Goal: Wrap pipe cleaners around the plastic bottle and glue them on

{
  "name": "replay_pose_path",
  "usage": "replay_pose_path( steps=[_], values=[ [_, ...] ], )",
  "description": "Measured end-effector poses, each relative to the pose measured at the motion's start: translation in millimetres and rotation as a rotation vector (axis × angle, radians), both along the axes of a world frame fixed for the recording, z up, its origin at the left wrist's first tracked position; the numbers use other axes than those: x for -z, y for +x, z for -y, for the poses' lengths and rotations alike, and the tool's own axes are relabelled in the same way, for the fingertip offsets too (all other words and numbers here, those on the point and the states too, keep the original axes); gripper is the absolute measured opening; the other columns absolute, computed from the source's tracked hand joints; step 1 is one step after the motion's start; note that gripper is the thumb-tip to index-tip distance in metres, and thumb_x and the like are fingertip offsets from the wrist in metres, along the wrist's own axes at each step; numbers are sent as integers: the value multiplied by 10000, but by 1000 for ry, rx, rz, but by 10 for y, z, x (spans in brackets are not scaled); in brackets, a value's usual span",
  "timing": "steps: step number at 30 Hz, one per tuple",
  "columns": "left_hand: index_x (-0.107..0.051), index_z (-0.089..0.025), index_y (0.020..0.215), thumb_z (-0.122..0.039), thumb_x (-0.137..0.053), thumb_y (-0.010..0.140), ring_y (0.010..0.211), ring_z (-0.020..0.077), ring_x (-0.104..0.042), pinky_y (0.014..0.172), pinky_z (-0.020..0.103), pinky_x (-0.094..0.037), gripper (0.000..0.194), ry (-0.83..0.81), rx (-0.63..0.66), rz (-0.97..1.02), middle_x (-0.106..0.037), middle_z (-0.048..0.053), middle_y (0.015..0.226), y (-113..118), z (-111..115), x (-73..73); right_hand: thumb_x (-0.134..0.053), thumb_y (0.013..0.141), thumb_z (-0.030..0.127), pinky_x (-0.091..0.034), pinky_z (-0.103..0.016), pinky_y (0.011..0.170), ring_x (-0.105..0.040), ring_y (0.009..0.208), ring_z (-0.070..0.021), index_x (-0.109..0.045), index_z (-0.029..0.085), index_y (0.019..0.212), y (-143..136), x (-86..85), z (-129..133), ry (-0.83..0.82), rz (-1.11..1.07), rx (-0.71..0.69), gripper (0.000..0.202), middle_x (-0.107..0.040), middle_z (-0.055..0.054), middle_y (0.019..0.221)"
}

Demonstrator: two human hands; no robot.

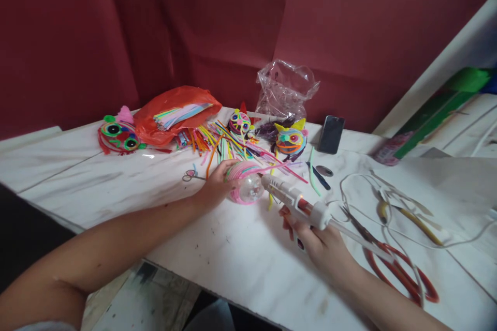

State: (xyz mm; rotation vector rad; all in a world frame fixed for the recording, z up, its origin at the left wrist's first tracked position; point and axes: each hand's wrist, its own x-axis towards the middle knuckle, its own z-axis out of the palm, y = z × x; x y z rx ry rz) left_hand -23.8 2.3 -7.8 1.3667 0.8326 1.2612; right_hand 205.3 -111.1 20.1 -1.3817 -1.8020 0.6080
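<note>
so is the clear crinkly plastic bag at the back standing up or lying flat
Standing up: the clear crinkly plastic bag rises puffed against the red backdrop, its mouth gaping upward. What is inside, cannot tell.

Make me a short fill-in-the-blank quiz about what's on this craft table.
The right hand holds a white ____ gun.
The left hand steadies a clear ball wrapped in ____ pipe cleaner.
The scissors by the right forearm have ____ handles.
The phone leans beside a clear plastic ____.

Missing words: glue; pink; red; bag
</note>
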Motion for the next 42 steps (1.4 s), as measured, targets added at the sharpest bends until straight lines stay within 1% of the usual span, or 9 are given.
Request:
replay_pose_path(
  steps=[9,14,20,23,27,32,36,39,42],
  values=[
    [-537,-181,1152,-335,-774,613,1129,273,-566,961,394,-443,608,7,-7,-9,-618,93,1181,13,-7,-14,-413,847,425,-464,-299,546,-576,592,-177,-610,198,724,-17,-47,27,-34,26,23,325,-619,-29,611],
    [-536,-174,1151,-339,-775,608,1125,270,-565,956,390,-437,616,1,-10,-13,-614,100,1185,15,16,-33,-384,853,444,-465,-301,543,-579,592,-176,-635,186,791,-41,-77,38,-46,41,-22,366,-650,-47,676],
    [-540,-180,1140,-344,-776,608,1110,270,-575,948,391,-443,604,16,-13,-13,-626,93,1163,15,4,-26,-395,839,431,-455,-286,522,-569,574,-167,-612,188,752,-18,-74,29,-65,24,16,337,-628,-37,641],
    [-537,-187,1148,-345,-771,621,1122,269,-570,948,388,-443,598,14,-8,-24,-618,97,1185,13,-4,-16,-388,843,441,-462,-289,535,-578,589,-171,-616,188,759,-11,-62,15,-56,29,1,351,-636,-39,650],
    [-535,-186,1154,-342,-775,614,1118,269,-570,934,374,-446,611,4,-5,-15,-619,96,1180,12,-7,-14,-396,840,448,-468,-291,553,-582,592,-172,-597,195,706,-22,-73,17,-79,32,34,350,-627,-32,624],
    [-533,-180,1148,-329,-774,605,1104,266,-571,939,381,-442,612,1,-3,-11,-619,89,1157,17,-6,-21,-383,827,458,-476,-305,547,-592,603,-187,-648,186,785,-39,-103,24,-46,47,8,382,-653,-51,663],
    [-536,-188,1149,-327,-765,611,1090,261,-576,943,387,-440,601,19,-9,-31,-627,84,1136,16,-3,-18,-406,825,453,-474,-292,530,-583,575,-177,-620,190,723,-29,-96,22,-60,19,48,353,-635,-40,618],
    [-539,-189,1146,-330,-761,617,1090,266,-581,949,396,-441,591,20,-7,-38,-632,86,1138,10,-1,-17,-411,836,443,-471,-281,517,-575,555,-166,-631,192,755,-33,-92,29,-42,14,15,344,-640,-36,635],
    [-533,-183,1162,-339,-759,628,1126,277,-567,971,406,-432,601,11,-10,-48,-612,98,1185,1,0,-21,-386,848,449,-472,-289,507,-567,540,-169,-657,187,815,-57,-95,42,-11,39,-32,379,-642,-46,647]
  ],
)
